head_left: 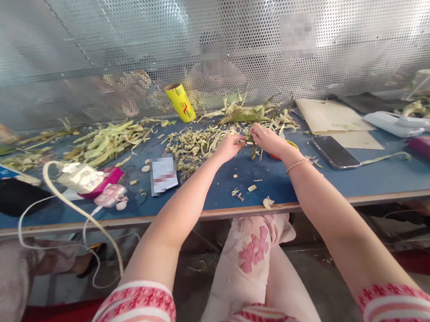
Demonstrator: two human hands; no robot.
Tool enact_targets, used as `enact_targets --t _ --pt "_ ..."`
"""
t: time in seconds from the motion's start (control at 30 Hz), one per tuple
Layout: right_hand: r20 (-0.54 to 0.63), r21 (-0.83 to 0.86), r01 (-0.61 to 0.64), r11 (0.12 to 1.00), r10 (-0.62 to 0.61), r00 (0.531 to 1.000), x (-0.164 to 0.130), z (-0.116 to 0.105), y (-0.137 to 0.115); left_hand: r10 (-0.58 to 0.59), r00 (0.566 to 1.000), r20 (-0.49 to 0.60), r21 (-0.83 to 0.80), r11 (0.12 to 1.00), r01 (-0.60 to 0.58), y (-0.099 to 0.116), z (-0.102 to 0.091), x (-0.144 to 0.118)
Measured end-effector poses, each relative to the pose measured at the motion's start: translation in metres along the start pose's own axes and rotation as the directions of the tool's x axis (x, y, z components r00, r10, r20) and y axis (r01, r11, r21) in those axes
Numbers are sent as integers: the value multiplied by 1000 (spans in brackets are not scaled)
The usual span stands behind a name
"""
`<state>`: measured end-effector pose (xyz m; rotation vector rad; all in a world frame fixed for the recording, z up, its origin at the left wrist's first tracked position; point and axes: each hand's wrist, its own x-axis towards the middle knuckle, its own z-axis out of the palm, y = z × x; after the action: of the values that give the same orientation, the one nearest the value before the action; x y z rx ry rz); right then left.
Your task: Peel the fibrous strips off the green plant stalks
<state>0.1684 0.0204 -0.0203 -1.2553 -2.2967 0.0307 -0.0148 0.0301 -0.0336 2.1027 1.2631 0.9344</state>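
My left hand (pixel 229 146) and my right hand (pixel 267 138) meet over a blue table (pixel 312 178), and both pinch a thin green stalk (pixel 253 146) that hangs down between them. Heaps of pale green husk trimmings (pixel 195 145) lie just left of my hands. Leafy cut pieces (pixel 248 112) are piled behind them. A red and yellow object (pixel 289 146) shows partly under my right wrist, which wears a thin bracelet.
A yellow roll (pixel 180 102) leans near the perforated metal screen. A phone (pixel 334 151) and brown paper (pixel 332 118) lie to the right. White cables, a pink case (pixel 108 180) and a card (pixel 163 174) lie to the left. More husks (pixel 106 141) lie far left.
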Motion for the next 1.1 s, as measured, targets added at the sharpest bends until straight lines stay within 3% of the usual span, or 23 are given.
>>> enact_targets --t 0.2,0.37,0.43,0.5,0.6,0.67,0.77,0.87,0.93,1.0,1.1 --pt "-43 119 -20 993 25 999 0 0 -3 4 1000 -13 -41 999 -5 2 -3 -1" --pt "-76 375 -143 916 185 980 3 -3 -7 -217 974 -59 -238 951 197 13 -16 -6" --pt "-70 411 -181 893 229 971 3 -4 -8 -219 972 -89 -192 961 199 14 -24 -7" --pt "-65 370 -184 911 223 973 3 -5 -10 -87 984 -152 8 996 90 14 -31 -7" --pt "-56 202 -150 968 164 985 1 -6 -11 88 994 -68 216 974 -72 13 -37 -7" --pt "-36 74 -124 990 127 991 1 -7 -12 138 990 1 249 959 -134 15 -37 -9" --pt "15 -55 -67 996 68 998 1 -8 -13 140 990 -33 237 963 -128 18 -33 -11" --pt "32 -62 -51 997 53 998 1 -8 -14 -21 996 -92 90 995 29 18 -25 -10" --pt "25 -2 -64 998 64 998 2 -6 -15 -189 980 -65 -147 973 178 14 -19 -8" --pt "17 83 -91 992 90 996 2 -4 -16 -306 952 -4 -439 856 273 11 -15 -5" --pt "7 206 -155 966 157 988 4 -2 -17 -348 938 9 -719 650 248 8 -13 -2"
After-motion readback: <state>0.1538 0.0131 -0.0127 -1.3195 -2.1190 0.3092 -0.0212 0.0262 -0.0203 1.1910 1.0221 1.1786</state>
